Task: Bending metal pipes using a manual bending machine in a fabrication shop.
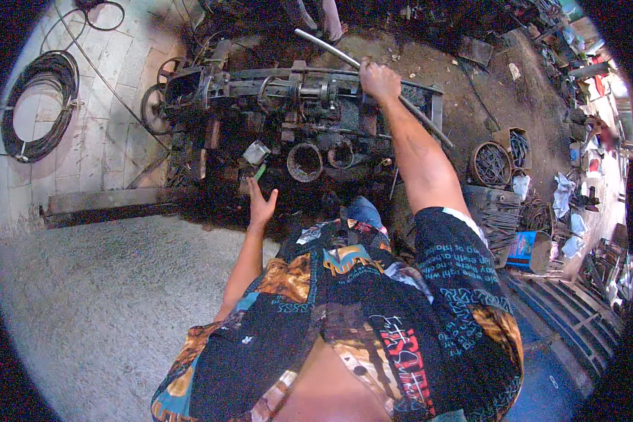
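Metal rod (329, 49) in right grip (380, 80)

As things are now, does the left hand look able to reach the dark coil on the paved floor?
Probably not: the left hand is near the machine, while the dark coil lies well out to the left, beyond the long beam.

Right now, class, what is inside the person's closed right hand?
The right hand grips a long pale rod, which juts out toward the picture's upper left. The gripped stretch is covered by the hand and cannot be seen.
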Demonstrator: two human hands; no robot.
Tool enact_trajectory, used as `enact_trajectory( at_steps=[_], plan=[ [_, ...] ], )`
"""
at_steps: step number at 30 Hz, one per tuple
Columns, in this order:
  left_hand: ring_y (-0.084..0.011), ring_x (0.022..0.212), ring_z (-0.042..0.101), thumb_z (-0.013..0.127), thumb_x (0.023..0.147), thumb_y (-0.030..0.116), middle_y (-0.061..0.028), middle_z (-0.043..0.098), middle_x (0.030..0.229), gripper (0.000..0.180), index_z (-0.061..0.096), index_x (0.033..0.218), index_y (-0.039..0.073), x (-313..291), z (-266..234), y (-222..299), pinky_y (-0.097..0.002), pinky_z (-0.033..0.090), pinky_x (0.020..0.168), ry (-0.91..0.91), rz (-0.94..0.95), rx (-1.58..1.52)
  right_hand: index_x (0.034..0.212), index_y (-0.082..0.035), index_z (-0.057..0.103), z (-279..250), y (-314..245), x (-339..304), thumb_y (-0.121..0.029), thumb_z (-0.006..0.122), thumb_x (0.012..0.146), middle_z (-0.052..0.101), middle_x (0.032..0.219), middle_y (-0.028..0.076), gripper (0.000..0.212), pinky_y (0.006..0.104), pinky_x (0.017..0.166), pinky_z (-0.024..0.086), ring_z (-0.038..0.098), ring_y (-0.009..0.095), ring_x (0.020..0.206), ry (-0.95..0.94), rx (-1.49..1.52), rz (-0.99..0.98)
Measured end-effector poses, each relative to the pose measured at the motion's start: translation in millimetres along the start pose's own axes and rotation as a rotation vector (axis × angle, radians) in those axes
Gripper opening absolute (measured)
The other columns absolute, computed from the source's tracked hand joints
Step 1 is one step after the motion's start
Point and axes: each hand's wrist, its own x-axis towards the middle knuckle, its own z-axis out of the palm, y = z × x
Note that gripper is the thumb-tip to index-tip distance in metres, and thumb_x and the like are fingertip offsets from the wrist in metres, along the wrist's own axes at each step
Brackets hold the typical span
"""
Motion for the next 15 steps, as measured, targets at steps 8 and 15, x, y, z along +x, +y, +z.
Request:
enact_trajectory(
  at_steps=[8,15],
  plan=[
    [-0.0354,0.140,0.006,0.062,0.084,0.038,-0.0270,0.004,0.149,0.090,0.011,0.141,-0.009,4.2,2.6,2.4,-0.0376,0.010,0.114,0.020,0.003,0.031,0.068,-0.008,0.068,12.8,-0.4,0.2,-0.033,0.041,0.089,0.066,0.064,0.015,0.043,0.0478,0.053,0.053,0.065,0.033,0.057,0.312,-0.041,-0.087],
    [-0.0350,0.140,0.004,0.062,0.083,0.042,-0.0243,0.004,0.150,0.093,0.008,0.144,-0.003,1.1,5.4,-0.6,-0.0392,0.009,0.114,0.044,0.008,-0.043,0.071,-0.007,0.069,5.7,-1.6,-2.1,-0.034,0.040,0.090,0.066,0.069,0.018,0.044,0.0467,0.059,0.055,0.067,0.033,0.062,0.203,0.004,-0.024]
  ],
)
